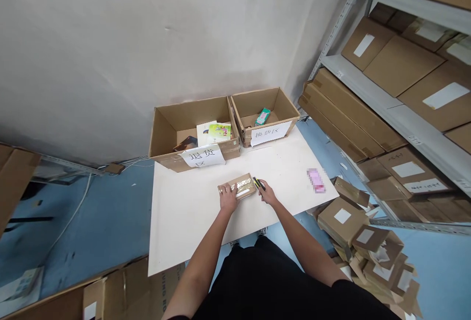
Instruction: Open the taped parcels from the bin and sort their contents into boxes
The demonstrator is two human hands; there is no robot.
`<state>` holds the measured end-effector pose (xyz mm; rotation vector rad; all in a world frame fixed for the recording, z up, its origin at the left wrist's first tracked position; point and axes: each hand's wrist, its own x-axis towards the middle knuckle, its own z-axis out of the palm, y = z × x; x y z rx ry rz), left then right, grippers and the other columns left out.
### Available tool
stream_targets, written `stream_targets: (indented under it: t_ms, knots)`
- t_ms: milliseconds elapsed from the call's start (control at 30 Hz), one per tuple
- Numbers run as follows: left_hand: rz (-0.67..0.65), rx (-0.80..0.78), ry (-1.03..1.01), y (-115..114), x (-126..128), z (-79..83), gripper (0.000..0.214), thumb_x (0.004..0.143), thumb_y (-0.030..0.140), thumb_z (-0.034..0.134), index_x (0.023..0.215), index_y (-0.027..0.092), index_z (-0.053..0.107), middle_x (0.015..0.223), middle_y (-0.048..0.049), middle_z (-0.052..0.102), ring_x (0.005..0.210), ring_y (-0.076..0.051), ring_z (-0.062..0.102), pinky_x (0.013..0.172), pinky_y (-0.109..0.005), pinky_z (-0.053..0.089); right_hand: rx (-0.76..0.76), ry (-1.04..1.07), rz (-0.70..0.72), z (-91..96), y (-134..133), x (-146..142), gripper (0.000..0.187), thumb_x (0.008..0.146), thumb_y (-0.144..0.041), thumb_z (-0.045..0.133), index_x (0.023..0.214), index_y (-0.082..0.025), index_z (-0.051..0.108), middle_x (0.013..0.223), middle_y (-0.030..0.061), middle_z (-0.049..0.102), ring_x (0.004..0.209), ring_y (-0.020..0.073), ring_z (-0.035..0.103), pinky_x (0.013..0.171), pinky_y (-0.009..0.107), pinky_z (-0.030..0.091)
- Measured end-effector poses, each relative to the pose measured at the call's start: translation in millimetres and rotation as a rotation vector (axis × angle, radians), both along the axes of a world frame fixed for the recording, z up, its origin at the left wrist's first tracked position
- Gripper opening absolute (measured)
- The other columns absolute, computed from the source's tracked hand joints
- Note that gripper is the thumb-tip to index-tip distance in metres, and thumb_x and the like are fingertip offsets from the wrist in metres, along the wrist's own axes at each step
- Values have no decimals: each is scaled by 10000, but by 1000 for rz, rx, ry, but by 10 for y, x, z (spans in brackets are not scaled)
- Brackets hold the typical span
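A small taped cardboard parcel (241, 185) lies on the white table (184, 212). My left hand (227, 199) presses down on the parcel's left end, fingers curled over it. My right hand (268, 194) is closed around a yellow-and-black utility knife (258, 183), whose tip is at the parcel's right edge.
Two open cardboard bins stand at the table's back: a larger one (165, 133) with booklets and a paper label, a smaller one (283, 104) with a green item. A pink object (316, 180) lies at the right. Parcels (368, 241) pile on the floor; shelves (405, 123) hold boxes.
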<state>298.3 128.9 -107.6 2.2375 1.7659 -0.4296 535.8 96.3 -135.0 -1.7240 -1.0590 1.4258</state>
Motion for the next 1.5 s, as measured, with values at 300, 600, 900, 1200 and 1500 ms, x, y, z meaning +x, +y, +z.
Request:
stream_targets:
  t_ms: [300,600,900,1200,1500]
  knots:
    - [-30,7,-7,2,-7,-38,837,919,493,672,1651,250,348,1649,-228,345,1463,-472,346,1151,-637,364,-24,-145,155,272,161,133,432,931,-308,633,1362,-287,626,630,-77,578,455,119,481,491,229,429]
    - [-33,-5,-54,46,-39,1,834,893,544,698,1621,258,408,1590,-217,426,1427,-454,385,1114,-598,401,-32,-200,229,282,-193,396,451,977,-346,548,1424,-293,571,689,-67,604,482,121,526,509,213,448]
    - [136,-88,-74,40,-425,175,674,1042,465,408,1649,198,290,1556,-224,486,1447,-362,442,1103,-477,424,-83,-381,-110,-87,99,-610,878,882,-514,715,1615,-244,313,1284,126,719,1099,313,725,898,376,556]
    - [30,-88,-214,-592,-330,52,548,1000,236,441,1548,234,453,1401,-136,618,1297,-270,588,1012,-368,515,78,-489,157,221,1319,-769,855,820,-395,816,1560,-241,415,1231,150,739,1123,352,706,938,414,529]
    - [-308,-180,-252,453,-176,-42,889,819,191,740,1623,312,380,1741,-88,294,1597,-335,269,1249,-482,333,50,-2,-45,60,249,-47,723,913,-545,499,1581,-320,336,831,-56,663,429,117,536,454,246,478]
